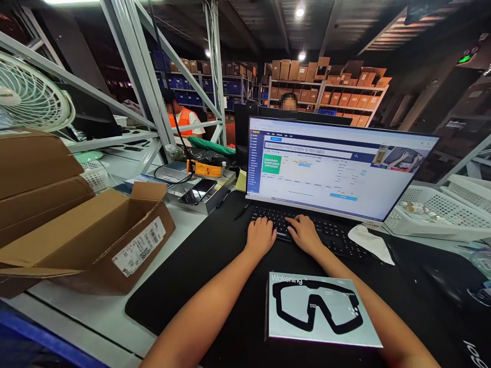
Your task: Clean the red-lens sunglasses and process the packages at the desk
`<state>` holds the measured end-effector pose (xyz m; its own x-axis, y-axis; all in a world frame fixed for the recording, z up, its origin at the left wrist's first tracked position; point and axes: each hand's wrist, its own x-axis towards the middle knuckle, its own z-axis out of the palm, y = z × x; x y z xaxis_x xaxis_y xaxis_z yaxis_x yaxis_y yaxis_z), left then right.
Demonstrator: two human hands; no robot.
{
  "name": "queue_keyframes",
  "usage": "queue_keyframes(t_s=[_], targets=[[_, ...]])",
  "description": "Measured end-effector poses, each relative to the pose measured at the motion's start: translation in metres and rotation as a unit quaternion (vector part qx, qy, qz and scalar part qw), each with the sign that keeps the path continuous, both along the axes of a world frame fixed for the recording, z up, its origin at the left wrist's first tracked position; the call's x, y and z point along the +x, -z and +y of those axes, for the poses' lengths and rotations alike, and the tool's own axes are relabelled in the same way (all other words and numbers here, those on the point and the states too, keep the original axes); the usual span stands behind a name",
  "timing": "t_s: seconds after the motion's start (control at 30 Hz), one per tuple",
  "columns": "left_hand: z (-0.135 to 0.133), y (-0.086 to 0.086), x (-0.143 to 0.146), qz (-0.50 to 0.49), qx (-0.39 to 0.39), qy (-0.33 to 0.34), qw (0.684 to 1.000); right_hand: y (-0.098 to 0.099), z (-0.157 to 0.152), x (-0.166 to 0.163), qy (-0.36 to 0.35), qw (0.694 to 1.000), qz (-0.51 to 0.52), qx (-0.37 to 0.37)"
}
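Both hands rest at the black keyboard. My left hand lies over its left part, fingers spread on the keys and holding nothing. Just to the right, my right hand touches the middle keys with its fingers apart. Behind the keyboard stands a lit monitor showing a web page with a green panel. Between my forearms a silver box printed "Wakening", with a picture of black-framed goggles, lies flat on the black desk mat. A crumpled white tissue covers part of the keyboard's right end.
An open cardboard box with a label stands at left, near a fan. A phone lies on a grey box. At right are a white basket and a dark mouse. Two people are beyond the desk.
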<state>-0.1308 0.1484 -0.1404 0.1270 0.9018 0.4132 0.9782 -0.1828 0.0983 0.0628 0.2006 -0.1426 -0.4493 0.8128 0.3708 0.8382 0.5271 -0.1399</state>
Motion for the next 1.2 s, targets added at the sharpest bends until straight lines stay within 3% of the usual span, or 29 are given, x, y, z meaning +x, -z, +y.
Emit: queue_keyframes(t_s=[0.2,0.47,0.93,1.2], targets=[[0.001,-0.001,0.001,-0.001,0.000,-0.002,1.000,-0.004,-0.004,-0.004,-0.003,1.000,0.003,0.012],[0.001,-0.001,-0.001,-0.010,0.000,0.000,1.000,-0.007,-0.001,0.007,0.059,0.996,0.059,0.015],[0.000,0.000,-0.001,-0.038,0.002,-0.002,0.999,0.002,-0.008,-0.004,-0.038,0.999,0.005,0.028],[0.005,0.008,-0.012,-0.113,0.014,-0.126,0.985,0.004,-0.010,0.000,-0.061,0.998,-0.002,0.005]])
